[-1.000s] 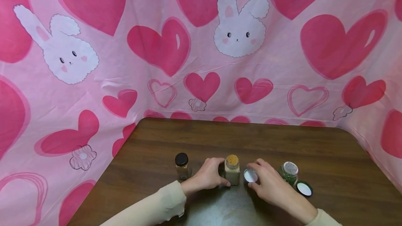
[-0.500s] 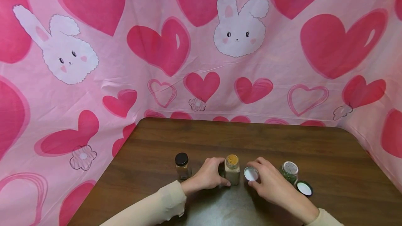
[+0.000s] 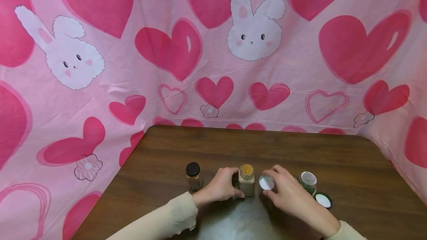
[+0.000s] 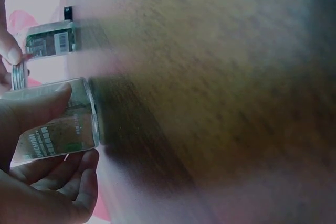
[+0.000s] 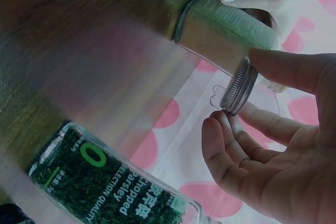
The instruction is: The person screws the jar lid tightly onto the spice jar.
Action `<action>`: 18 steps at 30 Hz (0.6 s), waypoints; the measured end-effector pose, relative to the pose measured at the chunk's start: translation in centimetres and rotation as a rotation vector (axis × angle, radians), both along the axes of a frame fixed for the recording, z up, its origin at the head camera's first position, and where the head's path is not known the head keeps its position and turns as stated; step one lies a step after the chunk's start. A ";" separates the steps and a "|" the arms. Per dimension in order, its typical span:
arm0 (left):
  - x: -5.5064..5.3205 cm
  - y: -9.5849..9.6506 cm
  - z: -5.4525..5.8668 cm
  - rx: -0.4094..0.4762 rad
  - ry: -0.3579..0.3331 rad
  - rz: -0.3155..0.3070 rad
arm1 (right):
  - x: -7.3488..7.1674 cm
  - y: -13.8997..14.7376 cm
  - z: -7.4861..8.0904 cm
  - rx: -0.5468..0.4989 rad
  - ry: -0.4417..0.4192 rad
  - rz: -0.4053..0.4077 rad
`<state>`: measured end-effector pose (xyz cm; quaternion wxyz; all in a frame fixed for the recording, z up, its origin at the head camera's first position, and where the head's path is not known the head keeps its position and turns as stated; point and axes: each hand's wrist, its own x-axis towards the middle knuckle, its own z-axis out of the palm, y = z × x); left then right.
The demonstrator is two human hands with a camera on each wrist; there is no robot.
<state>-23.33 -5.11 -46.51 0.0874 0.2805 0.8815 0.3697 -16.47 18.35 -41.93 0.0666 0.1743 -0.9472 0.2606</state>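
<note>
Where the square-sided, clear-walled spice jar (image 3: 247,186) stands upright on the table (image 3: 200,145), its uncovered round mouth shows grainy, yellow-ochre powder (image 3: 247,169) up near the rim. Pale printed lettering runs over the jar's flat, see-through sides, and the tabletop beneath it is dark brown with a streaky wood grain. Behind the jar, creased pink cloth (image 3: 213,58) printed with hearts and white rabbits hangs as a backdrop.

The left hand (image 3: 218,185) grips the jar from its left side, thumb laid along one flat face and fingers curled against another, spread only as wide as the jar's body. Just off the jar's right side, the right hand (image 3: 287,195) pinches a round lid (image 3: 266,182) between thumb and fingers; the lid has a ridged, metal-looking edge and a whitish inner face, and sits apart from the jar's mouth.

To the jar's left, beyond the left hand, is a bottle (image 3: 194,177) with a smooth black cap. Farther to the jar's right, past the right hand, stands a glass parsley jar (image 3: 308,182) of dark green flakes under a pale, holed top. Just beside that lies a dark-rimmed cap (image 3: 323,200), white inside facing up.
</note>
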 end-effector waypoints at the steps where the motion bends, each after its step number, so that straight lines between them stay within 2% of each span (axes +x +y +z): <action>1: 0.0 0.0 0.0 0.002 -0.002 0.000 | 0.0 0.0 0.0 0.001 0.014 0.001; 6: -0.1 -0.1 -0.1 0.006 -0.002 -0.002 | -0.1 0.1 0.2 -0.001 0.045 0.007; 18: -0.1 -0.1 -0.1 0.015 -0.009 -0.011 | -0.4 -0.2 1.2 -0.010 0.044 0.024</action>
